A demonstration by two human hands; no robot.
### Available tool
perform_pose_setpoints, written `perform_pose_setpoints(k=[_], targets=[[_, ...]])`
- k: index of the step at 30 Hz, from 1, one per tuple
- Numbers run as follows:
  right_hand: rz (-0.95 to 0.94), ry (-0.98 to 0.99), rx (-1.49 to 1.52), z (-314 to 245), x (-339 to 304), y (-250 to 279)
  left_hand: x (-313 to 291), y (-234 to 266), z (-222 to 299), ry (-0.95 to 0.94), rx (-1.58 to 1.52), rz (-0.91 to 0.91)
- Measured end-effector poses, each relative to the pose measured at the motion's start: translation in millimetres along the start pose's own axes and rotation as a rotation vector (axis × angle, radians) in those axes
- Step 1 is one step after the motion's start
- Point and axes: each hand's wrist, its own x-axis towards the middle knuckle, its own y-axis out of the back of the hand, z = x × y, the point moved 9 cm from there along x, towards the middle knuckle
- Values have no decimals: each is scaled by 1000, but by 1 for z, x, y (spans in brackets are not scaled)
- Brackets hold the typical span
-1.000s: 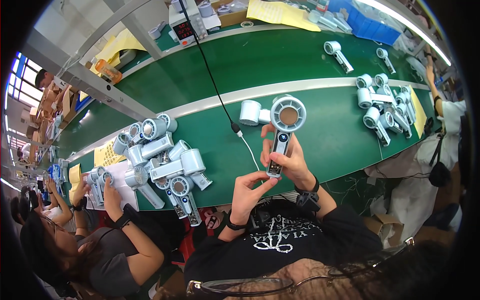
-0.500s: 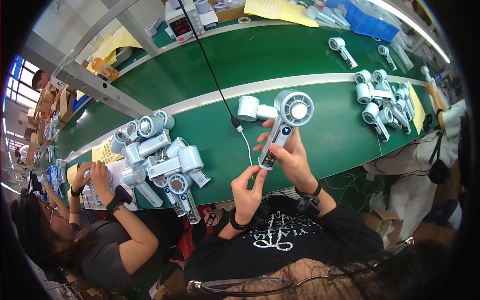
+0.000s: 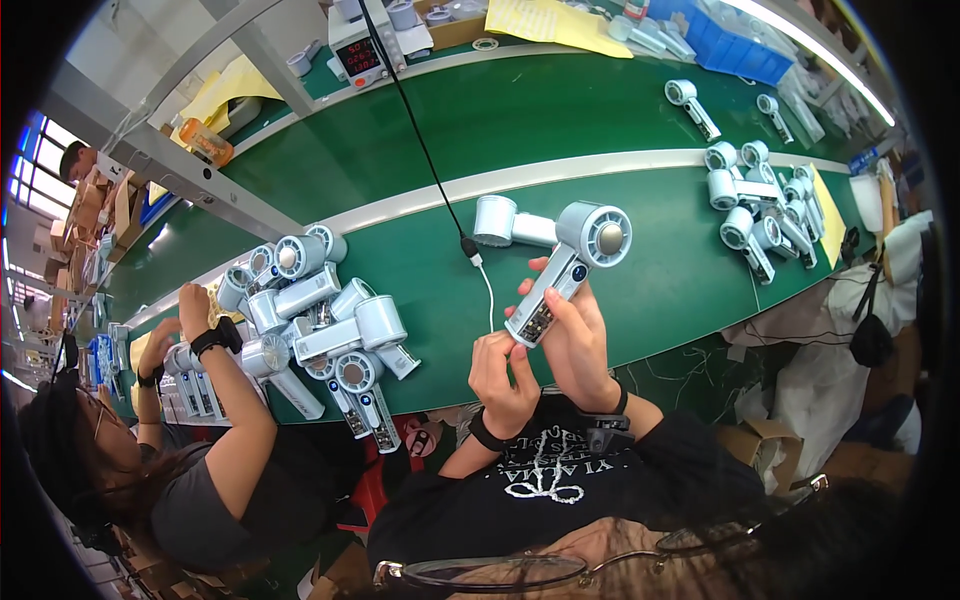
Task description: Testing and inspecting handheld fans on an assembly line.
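My right hand [image 3: 578, 345] is closed round the handle of a pale blue handheld fan [image 3: 597, 235]. Its round head points up and to the right, and circuit parts show in the uncovered lower handle. At the handle's bottom end, the fingers of my left hand [image 3: 505, 385] pinch the end of a white cable [image 3: 488, 290]; the plug itself is hidden by them. That cable hangs from a black lead [image 3: 425, 150] coming down from above. Just behind the held fan, another fan [image 3: 510, 225] lies on the green bench.
A heap of fans [image 3: 335, 320] lies to my left, and a smaller heap [image 3: 765, 205] to the right. A power supply [image 3: 360, 50] stands at the back, a blue bin [image 3: 735, 45] at the back right. A co-worker [image 3: 215, 440] handles fans at the left.
The fan in my right hand has come slightly lower and turned, its head swinging a little right. My left hand has stayed at its bottom end. The co-worker's hands have risen.
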Motion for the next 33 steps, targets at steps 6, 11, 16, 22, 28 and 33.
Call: perform_pose_setpoints(k=[6,11,16,22,28,33], targets=[[103,348,59,-67,69,42,1,25,-8,-16,-40,72],[127,719,-1228,-129,242,80,7,30,-8,8,-156,75],[48,643,-1873,-72,336,113,11,30,0,-43,-183,60],[-488,741,-1754,-37,215,21,6,39,-22,116,-165,100],[-747,455,-1722,1,117,24,9,18,-35,262,-334,-35],[-344,-200,-730,2,116,79,4,4,-32,336,-441,-137]])
